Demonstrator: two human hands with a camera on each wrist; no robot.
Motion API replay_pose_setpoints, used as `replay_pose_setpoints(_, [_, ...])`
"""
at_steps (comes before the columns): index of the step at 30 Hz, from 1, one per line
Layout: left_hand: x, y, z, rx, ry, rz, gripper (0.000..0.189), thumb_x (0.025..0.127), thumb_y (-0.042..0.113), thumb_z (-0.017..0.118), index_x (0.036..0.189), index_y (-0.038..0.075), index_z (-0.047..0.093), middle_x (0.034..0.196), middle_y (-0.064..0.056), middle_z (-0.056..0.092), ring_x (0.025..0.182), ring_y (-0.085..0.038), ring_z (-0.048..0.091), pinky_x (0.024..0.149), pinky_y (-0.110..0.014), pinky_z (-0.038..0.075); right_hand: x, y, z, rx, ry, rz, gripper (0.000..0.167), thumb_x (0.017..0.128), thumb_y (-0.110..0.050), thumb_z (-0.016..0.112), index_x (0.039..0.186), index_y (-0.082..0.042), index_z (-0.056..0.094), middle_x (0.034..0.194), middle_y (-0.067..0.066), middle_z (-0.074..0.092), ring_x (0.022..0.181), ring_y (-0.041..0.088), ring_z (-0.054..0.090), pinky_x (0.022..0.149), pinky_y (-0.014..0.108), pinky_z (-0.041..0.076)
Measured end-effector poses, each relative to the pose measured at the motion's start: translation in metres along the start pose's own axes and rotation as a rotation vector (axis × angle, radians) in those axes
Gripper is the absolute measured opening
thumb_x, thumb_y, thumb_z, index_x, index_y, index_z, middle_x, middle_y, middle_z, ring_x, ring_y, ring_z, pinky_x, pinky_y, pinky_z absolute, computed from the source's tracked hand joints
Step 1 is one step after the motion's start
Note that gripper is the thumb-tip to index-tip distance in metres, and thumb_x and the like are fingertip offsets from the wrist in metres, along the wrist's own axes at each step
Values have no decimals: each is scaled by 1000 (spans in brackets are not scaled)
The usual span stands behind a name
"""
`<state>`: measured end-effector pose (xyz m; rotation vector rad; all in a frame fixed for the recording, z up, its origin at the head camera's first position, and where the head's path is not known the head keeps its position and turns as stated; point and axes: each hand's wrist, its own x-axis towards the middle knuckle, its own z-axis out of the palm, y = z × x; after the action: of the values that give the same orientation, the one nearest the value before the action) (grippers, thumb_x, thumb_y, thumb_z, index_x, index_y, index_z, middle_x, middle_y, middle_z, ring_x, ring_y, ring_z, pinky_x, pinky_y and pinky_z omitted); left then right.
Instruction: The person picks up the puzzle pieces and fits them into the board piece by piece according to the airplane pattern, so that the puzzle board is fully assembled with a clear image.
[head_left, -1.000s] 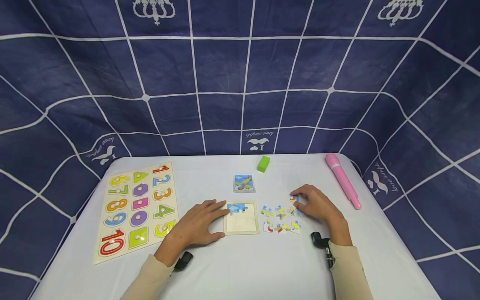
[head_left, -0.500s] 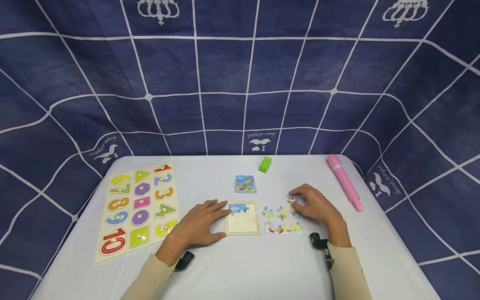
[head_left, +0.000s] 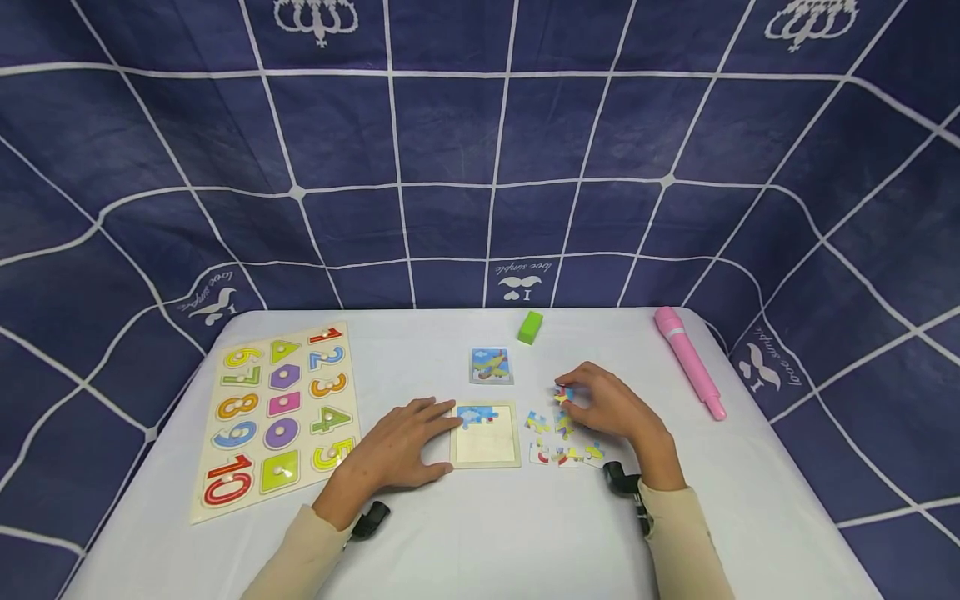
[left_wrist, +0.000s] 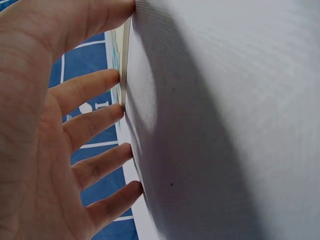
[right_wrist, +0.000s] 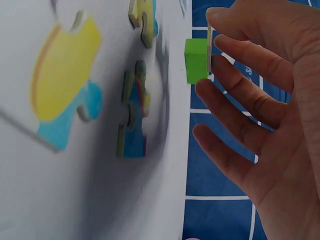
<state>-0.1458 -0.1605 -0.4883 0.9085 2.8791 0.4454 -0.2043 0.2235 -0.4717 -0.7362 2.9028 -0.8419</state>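
Observation:
My left hand (head_left: 401,446) lies at the left side of a small wooden puzzle tray (head_left: 487,454), its spread fingers touching the frame; in the left wrist view thumb and fingertips meet the tray's edge (left_wrist: 126,65). Joined blue sky pieces (head_left: 477,415) fill the tray's upper left. Between thumb and fingers, my right hand (head_left: 611,404) pinches a jigsaw piece (head_left: 562,394) with red and yellow on it. The right wrist view shows this piece (right_wrist: 209,47) edge-on, raised off the table. Several loose jigsaw pieces (head_left: 537,422) lie below that hand, right of the tray.
Behind the tray sits an airplane picture card (head_left: 491,365), with a green block (head_left: 530,327) farther back. A number and shape board (head_left: 303,417) occupies the left side. At the far right lies a pink microphone-shaped toy (head_left: 690,362). A blue curtain (head_left: 442,225) surrounds the table.
My right hand has picked up the red-and-yellow jigsaw piece from the upper right of the loose ones and carried it left. My left hand has stayed by the tray.

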Motion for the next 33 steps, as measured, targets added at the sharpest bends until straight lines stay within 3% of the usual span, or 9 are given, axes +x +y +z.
replay_pose_setpoints(20, [0,-1,1,-3,-6,-9,71,90,50,82,153,25,63,166,-1,50,154,-33,43,117,-59,44,15,-21,16,-5,-44,-23,37,91,-16,82,128,-11,79,122,-3,72,118,19,66,106,47,55])
replay_pose_setpoints(33, [0,-3,1,8,-9,18,71,92,51,82,154,25,62,167,-1,48,154,-35,43,117,-60,44,27,-43,33,-37,-103,-99,32,93,-19,81,124,-13,81,117,-5,71,111,13,65,102,40,56])
